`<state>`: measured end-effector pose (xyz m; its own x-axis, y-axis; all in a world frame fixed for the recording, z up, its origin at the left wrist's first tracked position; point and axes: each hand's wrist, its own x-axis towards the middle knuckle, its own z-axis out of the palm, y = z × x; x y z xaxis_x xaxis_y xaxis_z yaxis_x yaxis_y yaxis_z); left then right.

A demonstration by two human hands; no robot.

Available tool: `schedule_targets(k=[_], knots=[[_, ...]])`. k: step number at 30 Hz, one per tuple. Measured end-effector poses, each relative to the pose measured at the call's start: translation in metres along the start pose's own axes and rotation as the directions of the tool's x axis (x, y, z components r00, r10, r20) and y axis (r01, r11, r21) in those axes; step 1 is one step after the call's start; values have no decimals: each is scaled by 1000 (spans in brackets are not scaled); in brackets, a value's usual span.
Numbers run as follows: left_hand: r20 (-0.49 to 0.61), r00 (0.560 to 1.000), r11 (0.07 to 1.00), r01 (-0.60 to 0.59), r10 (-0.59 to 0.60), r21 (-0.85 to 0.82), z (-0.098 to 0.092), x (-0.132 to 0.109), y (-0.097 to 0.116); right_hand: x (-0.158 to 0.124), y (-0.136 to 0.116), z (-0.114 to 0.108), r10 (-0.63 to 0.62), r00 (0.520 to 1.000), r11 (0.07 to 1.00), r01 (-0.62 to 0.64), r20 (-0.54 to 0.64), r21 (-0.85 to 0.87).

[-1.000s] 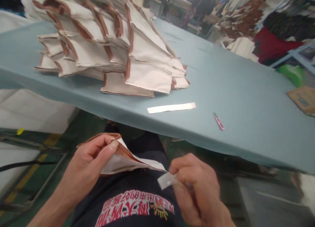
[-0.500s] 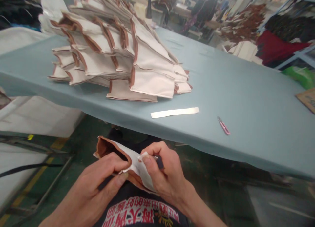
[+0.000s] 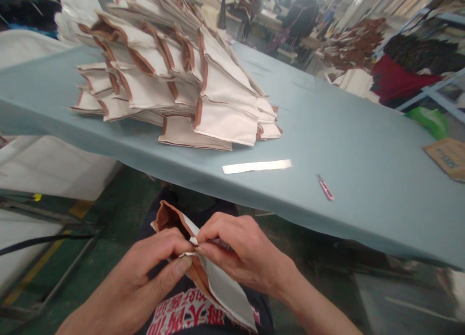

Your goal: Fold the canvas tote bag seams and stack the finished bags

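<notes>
Over my lap, below the table's edge, I hold a cream fabric pouch with brown trim (image 3: pixel 218 286). My left hand (image 3: pixel 152 267) pinches its upper edge between thumb and fingers. Touching it from the right, my right hand (image 3: pixel 240 252) pinches a small white label (image 3: pixel 193 240) against the same edge. Both hands are closed. A big stack of the same cream and brown pouches (image 3: pixel 174 78) lies on the blue-grey table (image 3: pixel 363 146) ahead.
A white strip (image 3: pixel 256 166) and a small pink cutter (image 3: pixel 324 187) lie near the table's front edge. A cardboard piece (image 3: pixel 446 158) sits at the far right. Piles of fabric and a person stand in the background. White bags are at left.
My right hand has brought the small white label over to the pouch's edge, beside my left hand. The pouch has turned and now hangs down over my lap.
</notes>
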<state>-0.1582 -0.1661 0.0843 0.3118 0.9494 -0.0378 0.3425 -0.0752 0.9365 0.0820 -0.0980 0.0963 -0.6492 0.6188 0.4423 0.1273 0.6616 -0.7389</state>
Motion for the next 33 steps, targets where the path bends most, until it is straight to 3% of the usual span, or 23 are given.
schedule_targets(k=[5,14,18,21,24,26,28,30,33], knots=[[20,1000,1000,24,-24,4,0,-1,-5,4,2,-4,-89,992,978,104,89,-179],[77,997,999,10,-13,39,-7,17,16,15,-2,-16,-232,933,828,337,274,-448],[73,996,998,51,-53,36,-6,21,16,15,-3,-13,-288,923,770,382,256,-511],[111,984,989,131,-138,69,5,14,17,12,5,-7,-312,922,747,386,228,-542],[275,955,993,104,-115,54,31,1,20,10,22,-4,-230,962,756,273,149,-595],[371,929,1000,0,10,-27,47,-6,21,9,34,-6,-105,992,827,126,69,-547],[218,975,999,39,-35,-15,53,-10,19,8,39,-9,45,999,931,-42,1,-362],[99,992,997,80,-80,0,48,-9,15,4,36,-10,183,981,971,-191,-66,-147],[87,993,997,81,-80,-13,32,-4,12,-8,23,-8,289,942,954,-297,-170,-25]])
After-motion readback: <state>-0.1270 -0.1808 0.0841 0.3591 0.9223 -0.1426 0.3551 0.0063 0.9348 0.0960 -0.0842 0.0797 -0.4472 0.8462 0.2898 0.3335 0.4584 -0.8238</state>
